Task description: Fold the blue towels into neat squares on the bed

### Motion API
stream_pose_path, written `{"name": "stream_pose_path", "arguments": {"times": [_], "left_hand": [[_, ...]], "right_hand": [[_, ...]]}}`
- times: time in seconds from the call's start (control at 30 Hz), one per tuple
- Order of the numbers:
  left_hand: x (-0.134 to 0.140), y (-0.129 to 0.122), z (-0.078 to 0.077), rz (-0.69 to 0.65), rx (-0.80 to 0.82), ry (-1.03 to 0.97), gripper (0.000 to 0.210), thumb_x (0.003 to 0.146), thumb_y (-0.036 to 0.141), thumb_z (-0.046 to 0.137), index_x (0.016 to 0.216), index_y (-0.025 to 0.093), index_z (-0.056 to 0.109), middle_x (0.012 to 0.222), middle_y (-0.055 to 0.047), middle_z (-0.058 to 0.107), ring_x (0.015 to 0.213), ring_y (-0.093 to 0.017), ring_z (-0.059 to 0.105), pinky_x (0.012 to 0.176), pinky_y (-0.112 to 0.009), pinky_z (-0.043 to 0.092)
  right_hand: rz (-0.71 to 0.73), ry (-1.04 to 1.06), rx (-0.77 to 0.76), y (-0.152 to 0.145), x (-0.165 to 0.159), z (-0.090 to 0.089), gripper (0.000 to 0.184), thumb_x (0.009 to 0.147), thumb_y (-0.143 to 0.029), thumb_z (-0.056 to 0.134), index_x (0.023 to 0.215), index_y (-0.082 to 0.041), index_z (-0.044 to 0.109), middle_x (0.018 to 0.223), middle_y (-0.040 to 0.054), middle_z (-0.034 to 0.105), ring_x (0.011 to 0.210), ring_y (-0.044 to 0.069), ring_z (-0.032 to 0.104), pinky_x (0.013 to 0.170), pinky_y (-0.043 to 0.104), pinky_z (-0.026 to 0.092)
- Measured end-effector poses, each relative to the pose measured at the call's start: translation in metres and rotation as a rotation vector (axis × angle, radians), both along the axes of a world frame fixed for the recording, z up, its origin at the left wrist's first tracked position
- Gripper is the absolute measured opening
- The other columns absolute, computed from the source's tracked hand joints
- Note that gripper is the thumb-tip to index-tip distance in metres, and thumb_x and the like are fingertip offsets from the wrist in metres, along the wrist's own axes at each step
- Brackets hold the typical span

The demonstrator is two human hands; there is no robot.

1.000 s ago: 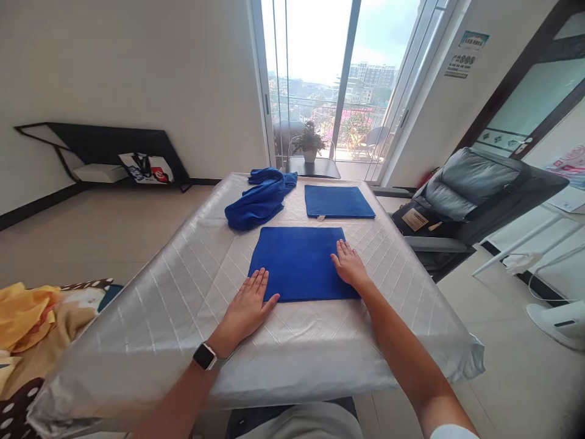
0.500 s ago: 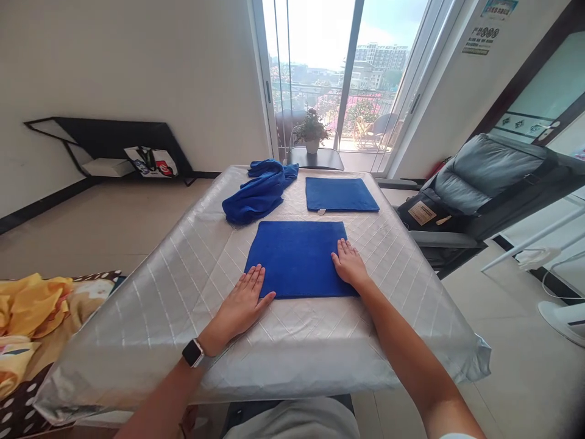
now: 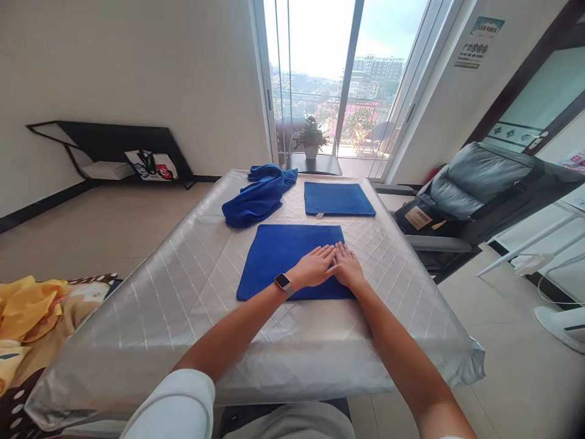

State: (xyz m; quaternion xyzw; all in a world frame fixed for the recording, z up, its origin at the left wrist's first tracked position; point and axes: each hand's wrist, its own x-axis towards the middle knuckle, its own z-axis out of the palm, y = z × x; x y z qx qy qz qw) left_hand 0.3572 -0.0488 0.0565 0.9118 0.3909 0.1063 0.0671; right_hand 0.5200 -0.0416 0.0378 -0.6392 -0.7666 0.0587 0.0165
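Note:
A blue cloth (image 3: 278,250), folded into a flat rectangle, lies on the silver-covered table (image 3: 183,292) in front of me. My left hand (image 3: 315,266) rests flat on its right half, fingers stretched out and pointing right. Beside it, my right hand (image 3: 348,266) lies flat over the cloth's right edge, and the fingertips of the two hands meet. Neither hand grips anything. Behind this cloth, to the right, is a second folded blue cloth (image 3: 339,199) with a small white tag. A crumpled blue cloth (image 3: 258,198) sits at the far left.
A potted plant (image 3: 311,137) stands on a chair beyond the table, before the glass door. On the right is a grey armchair (image 3: 479,183) with a dark bag. Yellow fabric (image 3: 31,308) lies at lower left, and a black rack (image 3: 123,152) stands by the wall.
My left hand has moved from the folded cloth's left edge across to its right side, next to my right hand. My right hand stays at the right edge.

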Motion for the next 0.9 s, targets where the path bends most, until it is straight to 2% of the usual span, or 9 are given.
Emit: {"name": "stream_pose_path", "arguments": {"times": [0.07, 0.13, 0.3, 0.5, 0.63, 0.73, 0.8, 0.9], "left_hand": [[0.016, 0.016, -0.010, 0.094, 0.009, -0.009, 0.072, 0.106, 0.053, 0.013, 0.158, 0.008, 0.033, 0.164, -0.016, 0.033, 0.154, -0.024, 0.027, 0.127, -0.042, 0.020], [0.020, 0.023, -0.020, 0.168, -0.003, -0.009, 0.074, 0.106, 0.053, 0.012, 0.157, 0.004, 0.033, 0.164, -0.017, 0.032, 0.155, -0.025, 0.025, 0.127, -0.043, 0.017], [-0.004, 0.019, -0.032, 0.205, -0.003, 0.001, 0.080, 0.104, 0.060, 0.011, 0.157, 0.005, 0.034, 0.165, -0.017, 0.030, 0.156, -0.026, 0.022, 0.128, -0.044, 0.016], [-0.072, 0.022, -0.029, 0.313, -0.063, 0.049, 0.083, 0.102, 0.065, 0.012, 0.160, 0.008, 0.030, 0.167, -0.015, 0.025, 0.156, -0.026, 0.019, 0.127, -0.047, 0.016], [-0.130, 0.030, -0.032, 0.436, -0.066, 0.073, 0.083, 0.103, 0.063, 0.013, 0.159, 0.004, 0.026, 0.168, -0.018, 0.023, 0.157, -0.028, 0.017, 0.127, -0.047, 0.014], [-0.174, 0.040, -0.036, 0.560, -0.128, 0.042, 0.081, 0.105, 0.058, 0.014, 0.157, -0.003, 0.025, 0.166, -0.024, 0.022, 0.156, -0.031, 0.020, 0.126, -0.049, 0.017], [-0.199, 0.047, -0.039, 0.622, -0.159, 0.005, 0.079, 0.106, 0.054, 0.015, 0.155, -0.007, 0.026, 0.164, -0.027, 0.024, 0.155, -0.032, 0.022, 0.125, -0.048, 0.020], [-0.221, 0.055, -0.042, 0.637, -0.116, -0.023, 0.077, 0.106, 0.055, 0.018, 0.155, -0.003, 0.031, 0.164, -0.024, 0.029, 0.155, -0.029, 0.024, 0.126, -0.043, 0.019]], "right_hand": [[-0.013, 0.004, 0.002, 0.001, 0.000, -0.001, 0.063, 0.106, -0.038, 0.021, 0.163, -0.011, 0.021, 0.170, 0.0098, 0.016, 0.157, 0.022, 0.014, 0.126, 0.040, 0.015], [-0.028, 0.021, 0.003, 0.001, 0.000, -0.002, 0.063, 0.107, -0.040, 0.020, 0.163, -0.012, 0.022, 0.170, 0.0094, 0.017, 0.157, 0.022, 0.014, 0.126, 0.040, 0.015], [-0.030, 0.048, 0.002, 0.002, -0.002, -0.001, 0.064, 0.107, -0.040, 0.021, 0.162, -0.009, 0.023, 0.170, 0.0105, 0.018, 0.157, 0.023, 0.014, 0.126, 0.040, 0.014], [-0.043, 0.058, -0.029, 0.001, -0.003, 0.002, 0.066, 0.107, -0.043, 0.019, 0.163, -0.008, 0.020, 0.170, 0.0099, 0.015, 0.157, 0.022, 0.013, 0.127, 0.041, 0.013], [-0.048, 0.048, -0.040, 0.002, -0.003, 0.002, 0.066, 0.107, -0.043, 0.018, 0.163, -0.007, 0.019, 0.171, 0.0096, 0.013, 0.158, 0.022, 0.012, 0.127, 0.040, 0.012], [-0.046, 0.041, -0.046, 0.003, -0.002, 0.001, 0.066, 0.107, -0.043, 0.018, 0.163, -0.007, 0.018, 0.171, 0.0095, 0.013, 0.158, 0.022, 0.011, 0.127, 0.041, 0.012], [-0.040, 0.034, -0.043, 0.004, -0.001, -0.001, 0.066, 0.107, -0.043, 0.019, 0.163, -0.007, 0.018, 0.171, 0.0097, 0.013, 0.158, 0.023, 0.011, 0.127, 0.041, 0.012], [-0.035, 0.034, -0.037, 0.005, 0.002, -0.002, 0.066, 0.107, -0.042, 0.020, 0.163, -0.007, 0.019, 0.170, 0.0101, 0.014, 0.158, 0.023, 0.011, 0.127, 0.041, 0.013]]}}
